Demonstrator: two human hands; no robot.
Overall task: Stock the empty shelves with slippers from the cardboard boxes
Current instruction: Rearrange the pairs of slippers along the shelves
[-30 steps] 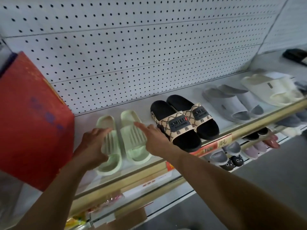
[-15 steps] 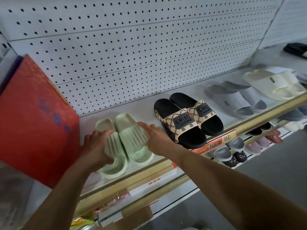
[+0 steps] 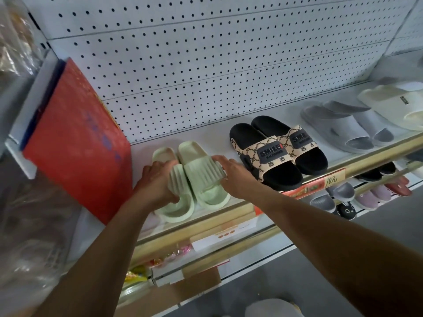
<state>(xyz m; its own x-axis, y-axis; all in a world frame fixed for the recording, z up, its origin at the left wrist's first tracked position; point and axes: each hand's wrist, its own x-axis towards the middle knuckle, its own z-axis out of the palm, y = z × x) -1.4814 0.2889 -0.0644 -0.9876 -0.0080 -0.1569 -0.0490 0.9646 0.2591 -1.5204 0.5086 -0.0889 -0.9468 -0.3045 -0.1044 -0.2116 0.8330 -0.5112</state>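
Note:
A pair of pale green ribbed slippers lies side by side on the white shelf [image 3: 201, 131], toes toward me. My left hand [image 3: 158, 181] grips the strap of the left green slipper [image 3: 177, 208] from its outer side. Against the outer edge of the right green slipper [image 3: 201, 177] rests my right hand [image 3: 235, 175], fingers laid along the strap. The two slippers touch each other.
A red box [image 3: 75, 143] leans at the shelf's left end. To the right stand black-and-tan slides [image 3: 272, 152], grey slides [image 3: 343, 126] and cream slides [image 3: 398, 106]. A brass rail [image 3: 366, 161] edges the shelf front. More slippers fill the lower shelf [image 3: 366, 193].
Both hands have closed in on the green pair, pressing the two slippers together. The right slipper has shifted left against the other one.

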